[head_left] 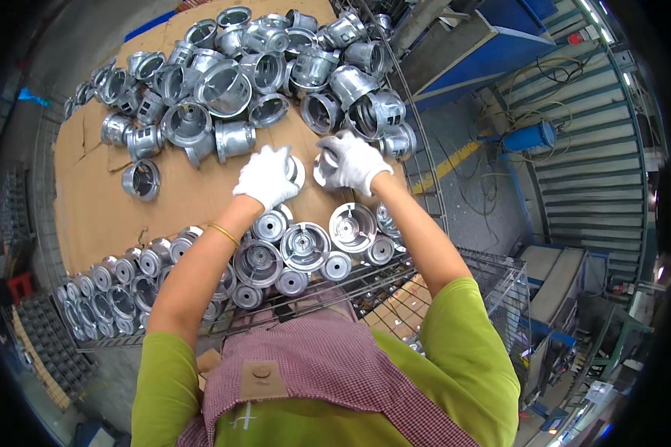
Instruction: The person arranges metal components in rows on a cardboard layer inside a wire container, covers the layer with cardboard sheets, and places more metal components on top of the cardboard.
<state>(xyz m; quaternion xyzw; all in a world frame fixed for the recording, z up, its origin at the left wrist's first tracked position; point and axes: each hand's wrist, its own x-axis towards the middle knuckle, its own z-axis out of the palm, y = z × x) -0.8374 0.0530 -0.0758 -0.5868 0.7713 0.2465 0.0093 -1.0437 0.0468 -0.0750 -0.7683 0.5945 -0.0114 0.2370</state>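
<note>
Both of my hands wear white gloves and work over brown cardboard [194, 201]. My left hand [265, 177] is closed round a silver metal cup-shaped housing [297, 172], mostly hidden behind the glove. Close beside it, my right hand [355, 162] grips another metal housing [322, 168], its fingers wrapped over the top. A small gap separates the two parts. Just below my hands, rows of housings [306, 246] stand with round ends toward me. Beyond them lies a heap of loose silver housings [224, 88], tumbled at various angles.
A wire mesh edge [425, 156] borders the cardboard on the right and along the front. One single housing [141, 179] lies apart on the left. Farther right are a blue cylinder [529, 137], loose hoses and a blue metal bin [462, 63].
</note>
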